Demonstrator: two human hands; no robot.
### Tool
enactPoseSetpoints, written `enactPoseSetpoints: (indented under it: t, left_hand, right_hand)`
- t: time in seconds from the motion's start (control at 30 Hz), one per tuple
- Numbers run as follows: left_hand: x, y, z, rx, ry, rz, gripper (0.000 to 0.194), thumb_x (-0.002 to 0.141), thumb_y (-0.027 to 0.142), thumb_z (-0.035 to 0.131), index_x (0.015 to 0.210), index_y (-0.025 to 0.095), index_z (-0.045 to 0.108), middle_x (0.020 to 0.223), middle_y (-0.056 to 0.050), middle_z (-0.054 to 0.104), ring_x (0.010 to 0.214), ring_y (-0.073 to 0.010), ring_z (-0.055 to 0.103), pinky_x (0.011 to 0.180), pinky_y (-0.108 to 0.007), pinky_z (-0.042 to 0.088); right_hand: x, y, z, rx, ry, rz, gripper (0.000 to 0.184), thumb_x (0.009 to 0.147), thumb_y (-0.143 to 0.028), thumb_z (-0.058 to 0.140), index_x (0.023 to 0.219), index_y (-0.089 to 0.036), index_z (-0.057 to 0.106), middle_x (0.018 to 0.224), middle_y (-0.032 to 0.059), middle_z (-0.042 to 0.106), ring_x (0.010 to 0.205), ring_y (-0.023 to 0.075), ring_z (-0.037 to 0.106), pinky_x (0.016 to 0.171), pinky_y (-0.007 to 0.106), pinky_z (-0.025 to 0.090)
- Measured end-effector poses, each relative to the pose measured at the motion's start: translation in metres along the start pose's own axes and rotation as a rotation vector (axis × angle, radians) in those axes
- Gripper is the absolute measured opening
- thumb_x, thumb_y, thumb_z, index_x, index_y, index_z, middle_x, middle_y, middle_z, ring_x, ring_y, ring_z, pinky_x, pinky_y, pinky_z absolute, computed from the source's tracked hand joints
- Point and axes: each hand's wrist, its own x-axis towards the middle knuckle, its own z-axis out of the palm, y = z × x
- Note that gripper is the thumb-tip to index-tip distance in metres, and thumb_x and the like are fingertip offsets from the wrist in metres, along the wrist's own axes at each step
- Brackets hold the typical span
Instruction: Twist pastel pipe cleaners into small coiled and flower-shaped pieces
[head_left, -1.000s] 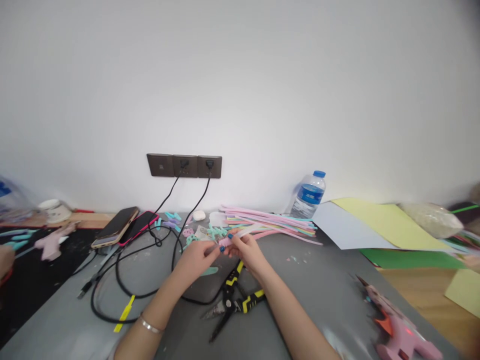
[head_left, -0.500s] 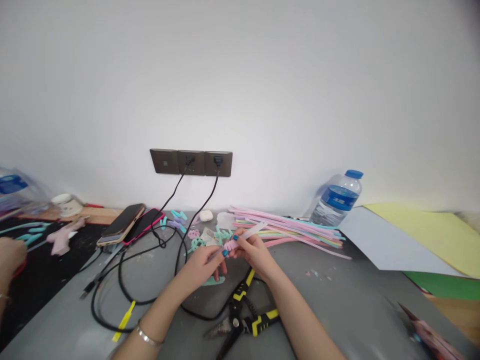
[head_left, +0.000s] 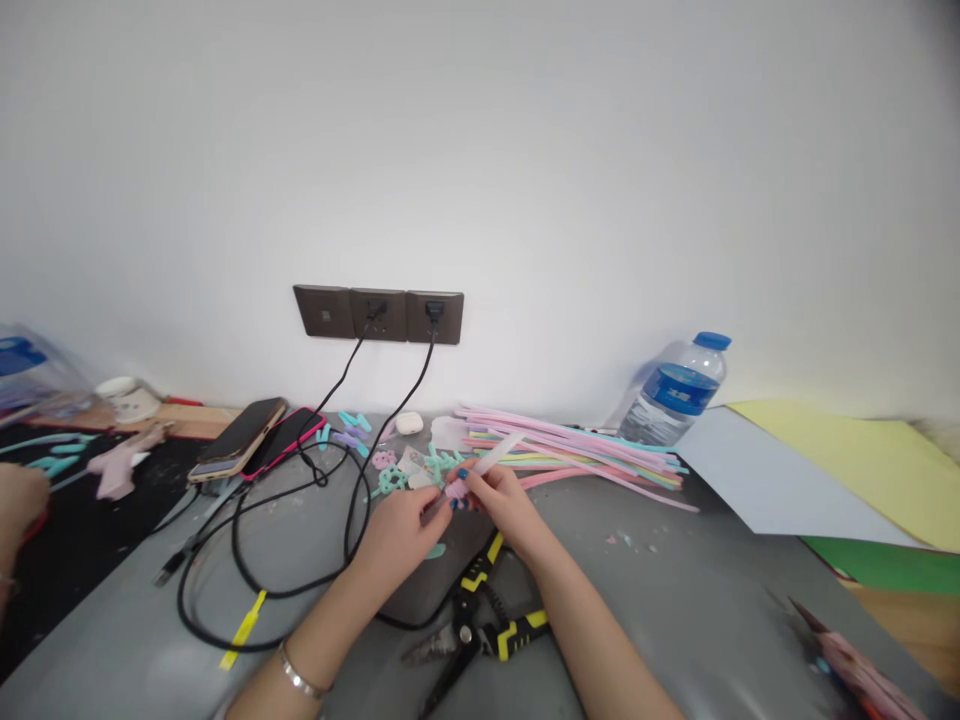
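Between my fingertips is a pink pipe cleaner (head_left: 455, 490), bunched into a small coil. My left hand (head_left: 397, 527) pinches it from the left, its lower fingers mostly hidden. From the other side, my right hand (head_left: 504, 505) grips the coil with thumb and fingers, and a pale straight length (head_left: 499, 453) sticks out above it to the upper right. Just beyond the hands lie mint-green twisted pieces (head_left: 391, 480) and a small pink looped piece (head_left: 385, 459). Black and yellow pliers (head_left: 466, 632) rest on the grey table between my forearms, jaws apart.
Loose pipe cleaners (head_left: 570, 447) lie behind my right hand, near a water bottle (head_left: 679, 390). Paper sheets (head_left: 750, 480) and blurred pink-handled scissors (head_left: 855, 665) are at right. Black cables (head_left: 236, 530) loop at left beside two phones (head_left: 238, 438). Another person's hand (head_left: 21, 505) shows far left.
My left fingers have curled in closer around the pink coil, and the lower ones no longer show. Both hands stay together. The whole view has shifted slightly.
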Motion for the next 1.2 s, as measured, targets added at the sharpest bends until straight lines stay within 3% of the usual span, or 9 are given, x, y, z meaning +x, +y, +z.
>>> enactPoseSetpoints:
  t: [0.27, 0.6, 0.8, 1.07, 1.2]
  left_hand:
    - [0.001, -0.002, -0.003, -0.022, -0.021, -0.035, 0.029, 0.087, 0.037, 0.043, 0.063, 0.020, 0.044, 0.053, 0.004, 0.040, 0.052, -0.0132, 0.038, 0.051, -0.025, 0.019]
    - [0.001, -0.004, -0.003, -0.013, -0.034, -0.069, 0.028, 0.086, 0.037, 0.044, 0.064, 0.020, 0.045, 0.054, 0.003, 0.042, 0.053, -0.0133, 0.039, 0.052, -0.024, 0.021]
    - [0.002, -0.006, -0.001, -0.068, -0.020, -0.071, 0.022, 0.086, 0.036, 0.044, 0.070, 0.021, 0.045, 0.057, 0.004, 0.045, 0.054, -0.0140, 0.043, 0.052, -0.024, 0.023]
    - [0.001, -0.005, -0.012, -0.168, -0.067, -0.072, 0.020, 0.088, 0.037, 0.043, 0.076, 0.021, 0.045, 0.059, 0.004, 0.052, 0.050, -0.0133, 0.042, 0.051, -0.023, 0.025]
    - [0.001, -0.005, -0.015, -0.134, -0.053, -0.065, 0.020, 0.088, 0.036, 0.044, 0.075, 0.021, 0.046, 0.056, 0.005, 0.048, 0.050, -0.0129, 0.041, 0.051, -0.023, 0.024]
  right_hand:
    - [-0.005, -0.005, 0.002, 0.236, -0.075, 0.110, 0.026, 0.073, -0.042, 0.071, 0.077, -0.017, 0.073, 0.068, 0.0011, 0.066, 0.059, 0.0118, 0.056, 0.058, 0.024, 0.048]
    - [-0.002, -0.002, 0.003, 0.242, -0.066, 0.122, 0.031, 0.069, -0.046, 0.074, 0.076, -0.015, 0.073, 0.067, 0.0013, 0.065, 0.057, 0.0107, 0.055, 0.050, 0.020, 0.046]
    - [-0.004, -0.005, 0.004, 0.270, -0.078, 0.131, 0.030, 0.070, -0.045, 0.074, 0.075, -0.015, 0.072, 0.066, 0.0010, 0.065, 0.057, 0.0106, 0.056, 0.056, 0.022, 0.048]
    - [-0.003, -0.009, 0.001, 0.332, 0.066, 0.148, 0.029, 0.061, -0.039, 0.081, 0.071, -0.014, 0.071, 0.064, 0.0005, 0.063, 0.055, 0.0101, 0.054, 0.051, 0.021, 0.043]
    - [-0.003, -0.009, -0.001, 0.334, 0.050, 0.162, 0.031, 0.064, -0.041, 0.079, 0.077, -0.014, 0.073, 0.064, -0.0001, 0.061, 0.056, 0.0109, 0.056, 0.049, 0.020, 0.040]
